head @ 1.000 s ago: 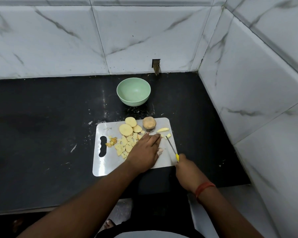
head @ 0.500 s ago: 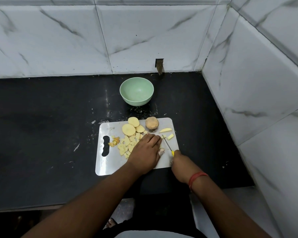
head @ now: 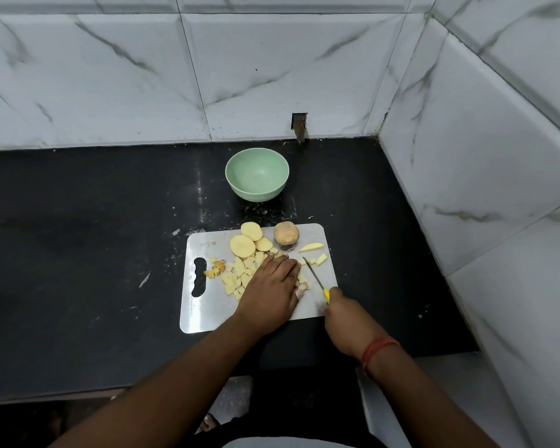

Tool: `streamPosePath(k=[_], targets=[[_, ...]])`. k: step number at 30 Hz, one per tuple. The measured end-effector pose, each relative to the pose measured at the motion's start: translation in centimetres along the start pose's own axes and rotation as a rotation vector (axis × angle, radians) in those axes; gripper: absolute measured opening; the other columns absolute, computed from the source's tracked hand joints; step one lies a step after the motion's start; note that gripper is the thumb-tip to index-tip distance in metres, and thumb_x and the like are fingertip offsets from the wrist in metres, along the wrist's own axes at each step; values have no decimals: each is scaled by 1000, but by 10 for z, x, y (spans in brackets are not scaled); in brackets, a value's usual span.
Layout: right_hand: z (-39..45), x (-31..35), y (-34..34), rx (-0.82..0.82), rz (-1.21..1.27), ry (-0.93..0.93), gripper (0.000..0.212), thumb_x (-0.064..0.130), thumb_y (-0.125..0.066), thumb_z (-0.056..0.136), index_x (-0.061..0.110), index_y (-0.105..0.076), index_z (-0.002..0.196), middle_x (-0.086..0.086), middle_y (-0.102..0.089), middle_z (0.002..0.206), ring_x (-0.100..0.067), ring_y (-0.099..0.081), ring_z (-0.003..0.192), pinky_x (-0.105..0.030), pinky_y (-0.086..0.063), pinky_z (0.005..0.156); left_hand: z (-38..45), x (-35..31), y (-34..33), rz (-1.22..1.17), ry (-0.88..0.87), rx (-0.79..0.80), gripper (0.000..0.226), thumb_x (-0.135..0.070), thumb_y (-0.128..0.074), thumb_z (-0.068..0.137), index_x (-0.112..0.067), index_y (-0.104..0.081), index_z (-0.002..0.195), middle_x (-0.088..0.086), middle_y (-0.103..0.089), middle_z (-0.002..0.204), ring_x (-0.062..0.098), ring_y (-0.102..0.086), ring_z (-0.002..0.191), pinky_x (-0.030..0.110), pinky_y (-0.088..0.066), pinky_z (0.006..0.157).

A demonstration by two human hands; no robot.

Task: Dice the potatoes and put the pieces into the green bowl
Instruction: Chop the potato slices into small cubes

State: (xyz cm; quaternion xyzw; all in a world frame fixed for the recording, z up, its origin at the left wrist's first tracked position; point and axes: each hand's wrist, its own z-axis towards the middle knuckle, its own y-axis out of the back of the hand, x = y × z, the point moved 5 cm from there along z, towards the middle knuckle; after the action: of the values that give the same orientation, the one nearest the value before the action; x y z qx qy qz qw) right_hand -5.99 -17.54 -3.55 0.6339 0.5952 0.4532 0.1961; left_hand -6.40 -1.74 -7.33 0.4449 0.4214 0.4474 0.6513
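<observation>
Your right hand [head: 345, 318] has pulled the knife [head: 316, 279] back slightly; it grips the yellow handle. Your left hand [head: 274, 291] lies flat on potato pieces [head: 240, 273]; green bowl [head: 257, 173] holds nothing.

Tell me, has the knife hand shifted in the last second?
Yes. The right hand with the knife has slid left along the cutting board, nearer the left hand.

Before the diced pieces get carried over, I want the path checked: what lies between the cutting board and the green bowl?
In the head view, only bare black countertop, flecked with pale specks, separates the cutting board from the green bowl. Nothing stands there.
</observation>
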Motion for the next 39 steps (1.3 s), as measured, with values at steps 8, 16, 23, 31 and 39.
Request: streamPosePath(k=[8,16,23,31,39], targets=[[11,7,-6,32,-68,-16,23,14,-38,99,5,-38,120,-9,-52,91,-23,-54,77,-32,-41,67,4,0,2,53,-2,49,54,-42,-39,100,-10,-63,136,4,-61,134,24,-49,130,44,-29,121],[1,-13,-17,27,-99,-29,22,11,-40,99,5,-41,120,-1,-51,77,-10,-48,62,-24,-38,57,9,-10,10,180,13,105,62,-49,-28,101,-9,-68,128,2,-62,126,26,-50,129,49,-26,122],[-2,-11,-16,69,-14,-54,26,11,-38,99,3,-39,123,-18,-59,111,-32,-61,98,-31,-42,74,3,-21,16,119,-92,2,54,-44,-39,101,-9,-65,131,5,-63,128,26,-53,128,50,-27,121],[-1,-14,-19,63,-19,-83,20,11,-40,98,6,-39,117,-16,-61,107,-27,-63,92,-32,-44,71,4,-27,7,158,-165,123,54,-43,-33,104,-7,-65,129,6,-61,129,28,-52,123,52,-23,122],[-18,-25,-21,98,60,-71,25,12,-39,100,5,-39,124,0,-49,82,-19,-55,80,-27,-39,68,8,-26,12,162,-116,119,55,-46,-33,101,-9,-68,123,1,-61,119,24,-53,118,49,-19,124]])
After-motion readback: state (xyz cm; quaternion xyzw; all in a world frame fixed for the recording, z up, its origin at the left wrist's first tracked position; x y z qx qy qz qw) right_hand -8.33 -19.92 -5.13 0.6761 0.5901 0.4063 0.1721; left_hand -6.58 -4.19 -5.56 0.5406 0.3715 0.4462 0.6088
